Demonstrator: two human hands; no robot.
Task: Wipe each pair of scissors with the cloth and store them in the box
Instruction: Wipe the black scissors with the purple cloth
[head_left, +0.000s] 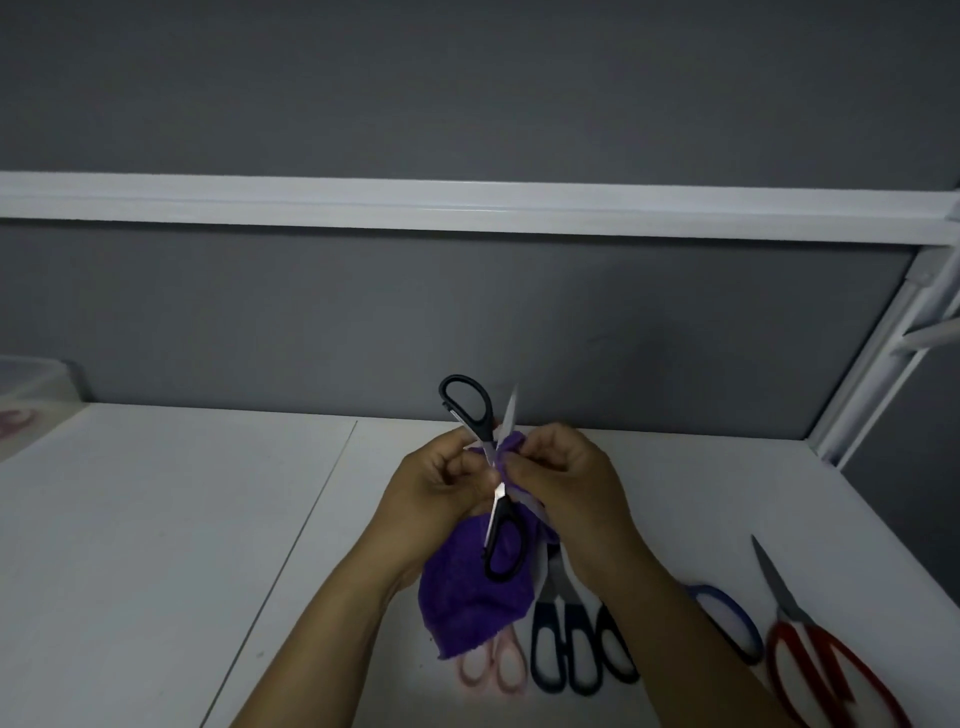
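cloth looks like fuzzy purple terry; scissors have shiny metal blades, glossy black plastic handles; table is smooth matt white

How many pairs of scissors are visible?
6: black pair between left hand and right hand; pink, dark-handled, blue and red pairs on the table; a reddish one in the box. Dark handles may hide another.

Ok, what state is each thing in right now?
Black-handled steel scissors: blades spread wide, held up.
Purple fabric cloth: bunched round one blade.
Left hand: grips the scissors.
Right hand: pinches the cloth on the blade.
Red-handled scissors: shut, lying on the white table.
Pink-handled scissors: lying, partly hidden by the cloth.
Clear plastic box: holds something pink.
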